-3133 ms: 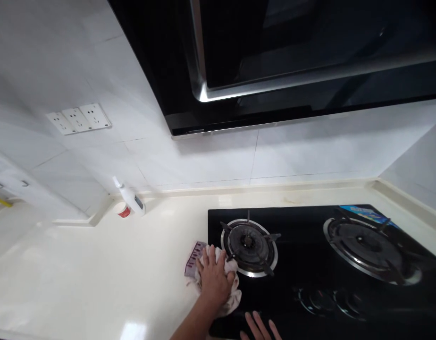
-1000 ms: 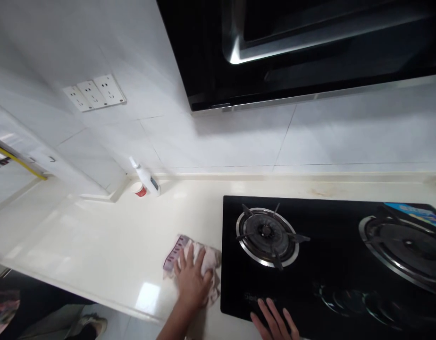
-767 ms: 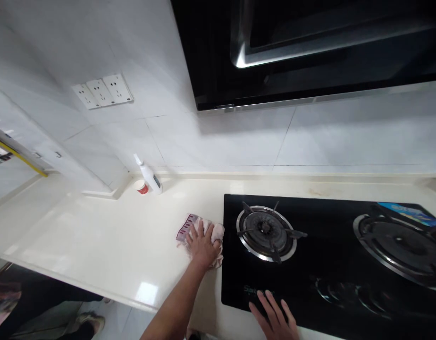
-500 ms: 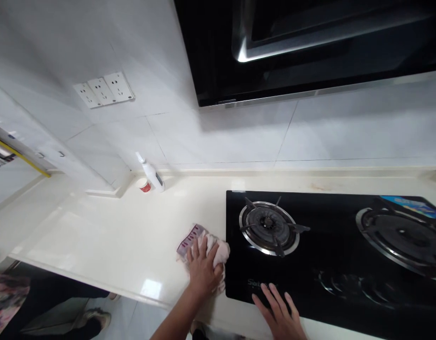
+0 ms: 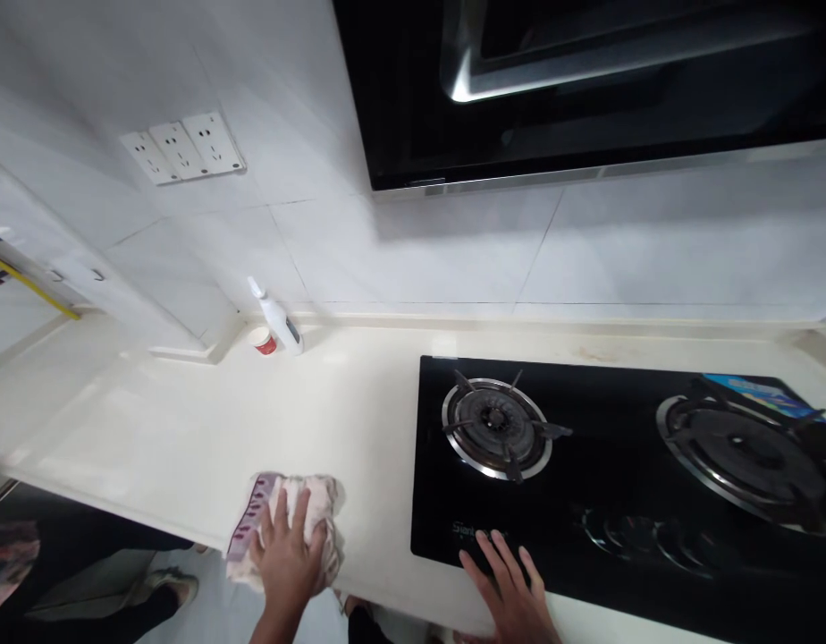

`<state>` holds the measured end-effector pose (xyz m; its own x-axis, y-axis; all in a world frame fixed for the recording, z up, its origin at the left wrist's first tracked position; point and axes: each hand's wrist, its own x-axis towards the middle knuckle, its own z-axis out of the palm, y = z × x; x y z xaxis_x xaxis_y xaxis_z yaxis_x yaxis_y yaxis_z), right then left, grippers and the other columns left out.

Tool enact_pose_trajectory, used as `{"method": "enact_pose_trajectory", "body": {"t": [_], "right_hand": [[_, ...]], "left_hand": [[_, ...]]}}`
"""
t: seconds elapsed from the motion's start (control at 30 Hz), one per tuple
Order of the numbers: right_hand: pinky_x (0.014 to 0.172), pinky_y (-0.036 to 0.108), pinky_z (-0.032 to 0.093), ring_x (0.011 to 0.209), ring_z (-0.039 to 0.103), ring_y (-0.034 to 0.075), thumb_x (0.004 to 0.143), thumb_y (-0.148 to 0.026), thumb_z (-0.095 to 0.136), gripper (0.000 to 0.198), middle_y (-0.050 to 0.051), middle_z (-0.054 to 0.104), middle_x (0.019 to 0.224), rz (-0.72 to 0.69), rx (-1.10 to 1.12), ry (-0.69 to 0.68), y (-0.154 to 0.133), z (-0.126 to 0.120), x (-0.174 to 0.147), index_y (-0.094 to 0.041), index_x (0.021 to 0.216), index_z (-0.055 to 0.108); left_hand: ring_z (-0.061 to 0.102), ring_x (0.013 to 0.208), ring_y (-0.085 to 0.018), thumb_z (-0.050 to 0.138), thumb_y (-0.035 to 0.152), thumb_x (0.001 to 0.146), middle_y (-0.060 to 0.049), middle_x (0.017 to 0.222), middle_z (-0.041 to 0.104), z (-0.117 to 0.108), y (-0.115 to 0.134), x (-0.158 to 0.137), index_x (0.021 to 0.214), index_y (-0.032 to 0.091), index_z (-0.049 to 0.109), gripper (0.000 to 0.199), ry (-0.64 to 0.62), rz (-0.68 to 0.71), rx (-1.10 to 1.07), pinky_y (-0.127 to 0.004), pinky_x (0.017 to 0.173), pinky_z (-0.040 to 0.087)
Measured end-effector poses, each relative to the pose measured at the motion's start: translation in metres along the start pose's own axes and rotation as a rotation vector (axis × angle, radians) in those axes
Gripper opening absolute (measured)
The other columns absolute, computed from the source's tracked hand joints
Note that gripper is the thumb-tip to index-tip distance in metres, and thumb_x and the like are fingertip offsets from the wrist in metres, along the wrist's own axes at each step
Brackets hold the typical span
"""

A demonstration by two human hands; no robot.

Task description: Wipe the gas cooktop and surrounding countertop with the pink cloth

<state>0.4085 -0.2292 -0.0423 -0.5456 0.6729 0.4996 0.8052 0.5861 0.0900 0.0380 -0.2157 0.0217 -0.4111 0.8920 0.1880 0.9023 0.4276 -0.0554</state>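
Left hand (image 5: 289, 550) covers the middle of the cloth (image 5: 324, 505); the underside of its palm is hidden. Right hand (image 5: 510, 590) is cut off at the lower border, and its fingers partly cover the lettering (image 5: 464, 529) on the stove (image 5: 601, 420). The knobs (image 5: 637, 541), right of that hand, are dark and hard to make out; the stove runs out of view farther right.

Hands well apart from each other. Left: palm down, fingers spread over the cloth, thumb out to the side. Right: fingers extended, a little parted, tips at the stove's front edge; cannot tell whether the palm bears weight.

Cloth lies under the left hand at the front edge of the tabletop (image 5: 359, 429), its near side seeming to hang slightly over. Bare surface extends beyond and to the left of the left hand, and between the cloth and the stove. Bottle (image 5: 279, 322) and cup (image 5: 262, 341) stand side by side well beyond the left hand, near the wall.

Cloth: pale pink-white, rumpled right of the fingers, flatter on the left, with 1 purple band carrying a row of darker marks.
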Motion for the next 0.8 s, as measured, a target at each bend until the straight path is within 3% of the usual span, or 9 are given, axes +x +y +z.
{"method": "enact_pose_trajectory", "body": {"t": [0.1, 0.2, 0.37, 0.43, 0.53, 0.6, 0.7, 0.8], "right_hand": [[0.116, 0.059, 0.017, 0.138, 0.04, 0.037, 0.082, -0.084, 0.04, 0.083, 0.016, 0.056, 0.141, 0.026, 0.022, -0.009, -0.003, 0.001, -0.001, -0.026, 0.137, 0.058], [0.116, 0.06, 0.016, 0.139, 0.039, 0.038, 0.082, -0.084, 0.039, 0.083, 0.015, 0.053, 0.144, 0.074, 0.069, -0.034, -0.008, 0.001, -0.002, -0.026, 0.138, 0.057], [0.114, 0.062, 0.019, 0.139, 0.038, 0.039, 0.078, -0.084, 0.048, 0.084, 0.018, 0.051, 0.147, 0.112, 0.099, -0.069, -0.013, -0.001, -0.003, -0.025, 0.138, 0.057], [0.113, 0.063, 0.02, 0.139, 0.038, 0.04, 0.077, -0.083, 0.052, 0.085, 0.02, 0.05, 0.146, 0.1, 0.094, -0.059, -0.012, -0.003, -0.002, -0.023, 0.137, 0.058], [0.112, 0.063, 0.021, 0.139, 0.038, 0.041, 0.077, -0.081, 0.054, 0.086, 0.022, 0.05, 0.146, 0.079, 0.087, -0.054, -0.011, -0.004, -0.002, -0.021, 0.137, 0.058], [0.113, 0.063, 0.021, 0.139, 0.038, 0.041, 0.077, -0.082, 0.053, 0.086, 0.022, 0.05, 0.146, 0.068, 0.084, -0.058, -0.01, -0.004, -0.002, -0.021, 0.138, 0.057], [0.113, 0.063, 0.02, 0.139, 0.038, 0.041, 0.078, -0.083, 0.05, 0.086, 0.02, 0.051, 0.146, 0.071, 0.077, -0.065, -0.01, -0.003, -0.004, -0.022, 0.139, 0.056], [0.114, 0.063, 0.018, 0.14, 0.038, 0.04, 0.078, -0.083, 0.049, 0.086, 0.018, 0.052, 0.145, 0.082, 0.077, -0.076, -0.01, -0.001, -0.006, -0.024, 0.141, 0.054]], "left_hand": [[0.027, 0.148, -0.038, 0.055, 0.038, 0.086, -0.006, 0.157, 0.043, 0.001, 0.012, -0.03, 0.138, 0.034, 0.059, 0.052, -0.004, 0.097, -0.034, -0.06, 0.116, 0.02], [0.028, 0.147, -0.042, 0.063, 0.041, 0.079, -0.002, 0.155, 0.046, 0.002, 0.045, -0.053, 0.138, 0.039, 0.058, 0.059, 0.002, 0.309, -0.121, -0.061, 0.115, 0.019], [0.026, 0.147, -0.042, 0.065, 0.043, 0.079, 0.001, 0.164, 0.03, -0.003, 0.104, -0.066, 0.151, 0.041, 0.037, 0.077, -0.027, 0.561, -0.217, -0.06, 0.114, 0.019], [0.025, 0.148, -0.041, 0.065, 0.042, 0.08, 0.0, 0.165, 0.028, -0.005, 0.11, -0.064, 0.153, 0.04, 0.033, 0.08, -0.032, 0.595, -0.235, -0.06, 0.114, 0.02], [0.029, 0.147, -0.037, 0.065, 0.039, 0.081, -0.001, 0.164, 0.03, -0.006, 0.096, -0.06, 0.152, 0.041, 0.036, 0.077, -0.017, 0.652, -0.253, -0.055, 0.114, 0.024], [0.031, 0.147, -0.035, 0.064, 0.035, 0.081, -0.003, 0.163, 0.031, -0.003, 0.076, -0.055, 0.149, 0.041, 0.041, 0.072, 0.004, 0.608, -0.244, -0.054, 0.113, 0.027], [0.031, 0.147, -0.037, 0.062, 0.032, 0.083, -0.01, 0.164, 0.027, 0.003, 0.051, -0.038, 0.145, 0.037, 0.05, 0.063, 0.026, 0.388, -0.207, -0.057, 0.11, 0.03], [0.029, 0.147, -0.041, 0.059, 0.038, 0.088, -0.014, 0.163, 0.027, 0.007, 0.044, -0.008, 0.144, 0.034, 0.052, 0.057, 0.0, 0.233, -0.184, -0.06, 0.111, 0.03]]}}
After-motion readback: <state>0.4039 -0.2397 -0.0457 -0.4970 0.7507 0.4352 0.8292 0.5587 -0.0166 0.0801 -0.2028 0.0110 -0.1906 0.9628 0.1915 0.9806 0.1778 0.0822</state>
